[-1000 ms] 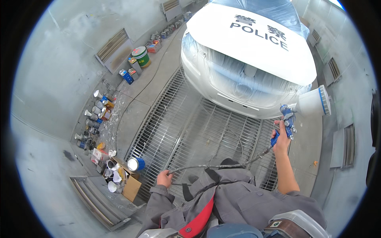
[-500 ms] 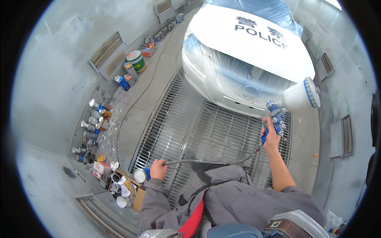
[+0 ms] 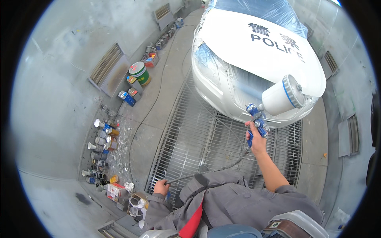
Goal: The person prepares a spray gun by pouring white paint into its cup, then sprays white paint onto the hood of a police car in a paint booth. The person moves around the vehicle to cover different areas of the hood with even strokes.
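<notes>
Head view, the only one there is: right hand (image 3: pixel 257 139) is clenched around the blue grip of a spray gun (image 3: pixel 256 121), arm stretched out forward. The gun's white paint cup (image 3: pixel 282 96) with its blue-ringed lid sits on top, tilted off to the right, and the nozzle points at the front of a white car (image 3: pixel 254 51). A faint haze of spray shows between nozzle and bumper. The car's windscreen and headlights are wrapped in clear masking film (image 3: pixel 274 12), bonnet left bare.

A grey air hose (image 3: pixel 214 169) runs from the bottom of the gun back down to the left hand (image 3: pixel 161 187), which is closed around it, low and near the person's knee. Grey work trousers with a red stripe fill the bottom of the frame.

Underfoot is a metal floor grate (image 3: pixel 190 139) that reaches under the car's nose. Off to the left, along the grey booth wall, there's a messy row of paint cans (image 3: pixel 101 146), a green and white bucket (image 3: pixel 139 72) further up, and an open cardboard box (image 3: pixel 137 201) just beside the left hand.
</notes>
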Tool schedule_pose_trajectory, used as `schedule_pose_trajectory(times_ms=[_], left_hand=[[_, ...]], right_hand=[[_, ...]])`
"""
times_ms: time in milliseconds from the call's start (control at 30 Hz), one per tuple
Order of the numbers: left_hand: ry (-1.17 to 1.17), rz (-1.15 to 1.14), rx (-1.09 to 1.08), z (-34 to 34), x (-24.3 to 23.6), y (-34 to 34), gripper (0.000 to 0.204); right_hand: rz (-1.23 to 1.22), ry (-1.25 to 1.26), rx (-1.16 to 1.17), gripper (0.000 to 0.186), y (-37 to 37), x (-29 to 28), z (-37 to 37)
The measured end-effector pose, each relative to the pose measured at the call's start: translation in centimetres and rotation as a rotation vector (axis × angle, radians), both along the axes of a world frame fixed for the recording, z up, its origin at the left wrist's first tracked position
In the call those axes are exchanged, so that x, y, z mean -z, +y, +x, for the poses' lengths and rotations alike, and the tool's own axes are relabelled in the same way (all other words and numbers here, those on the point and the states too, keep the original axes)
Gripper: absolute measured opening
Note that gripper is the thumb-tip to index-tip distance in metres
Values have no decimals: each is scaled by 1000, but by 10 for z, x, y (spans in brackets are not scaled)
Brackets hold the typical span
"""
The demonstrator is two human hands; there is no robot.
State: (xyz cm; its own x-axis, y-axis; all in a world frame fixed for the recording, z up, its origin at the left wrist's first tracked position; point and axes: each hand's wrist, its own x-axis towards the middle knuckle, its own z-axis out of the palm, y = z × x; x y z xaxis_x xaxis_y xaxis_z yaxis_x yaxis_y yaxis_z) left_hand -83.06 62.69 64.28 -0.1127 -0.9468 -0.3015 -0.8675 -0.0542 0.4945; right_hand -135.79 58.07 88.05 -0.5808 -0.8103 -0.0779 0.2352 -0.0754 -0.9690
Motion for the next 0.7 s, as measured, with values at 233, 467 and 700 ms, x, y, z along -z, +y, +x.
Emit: schedule_pose_trajectory(times_ms=[233,467,700], left_hand=[[-22,355,210,37,35,-96,27],[-107,474,524,82,76,-216,28],[-68,480,798,157,88,-374,29]], right_hand=[[1,11,71,20,-43,2,34],[-45,6,399,38,-45,-22,90],[-22,-45,776,38,-16,-27,223]])
